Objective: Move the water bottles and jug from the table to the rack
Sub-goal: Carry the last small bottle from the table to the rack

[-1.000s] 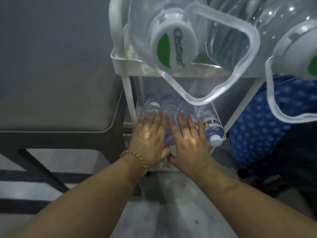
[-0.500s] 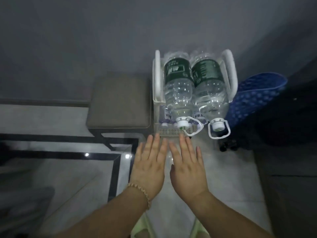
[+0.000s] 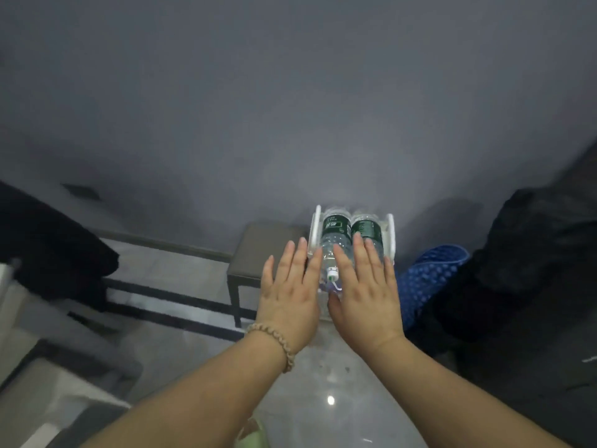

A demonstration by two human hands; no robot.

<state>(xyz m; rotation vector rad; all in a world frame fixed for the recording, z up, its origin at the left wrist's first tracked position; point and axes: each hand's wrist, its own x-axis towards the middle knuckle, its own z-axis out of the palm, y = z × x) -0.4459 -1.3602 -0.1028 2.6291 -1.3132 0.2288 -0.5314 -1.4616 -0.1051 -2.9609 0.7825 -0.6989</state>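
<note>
Both hands were empty. The left hand [image 3: 289, 295] and right hand [image 3: 366, 294] were held out flat, palms down, with the fingers straight and slightly spread, gripping nothing.

Task items were past the fingertips, on the white plastic rack [image 3: 391, 236]:
- The left clear plastic water jug [image 3: 334, 226] lay on its side on the top tier, neck towards the camera. Its white screw cap [image 3: 332, 272] and thin white carry loop showed in the gap between the two hands.
- The right clear plastic water jug [image 3: 366, 225] lay alongside, touching the first. The right hand's fingers covered its lower half in view, and I couldn't tell contact from overlap.
- Both jugs had ribbed cylindrical bodies with dark green wrap labels and sat between the rack's rounded white side rails.
- The lower tiers were hidden behind the hands.

Other items:
- A beige bead bracelet [image 3: 274, 339] was on the left wrist.
- A grey padded square stool [image 3: 258, 250] with a dark metal frame stood just left of the rack.
- A blue dimpled rubber mat [image 3: 429, 273] leaned just right of the rack.
- The glossy pale tile floor [image 3: 323, 376] had dark inlay stripes.
- The wall behind was plain matte grey.
- A dark, blurred heap sat at far right.
</note>
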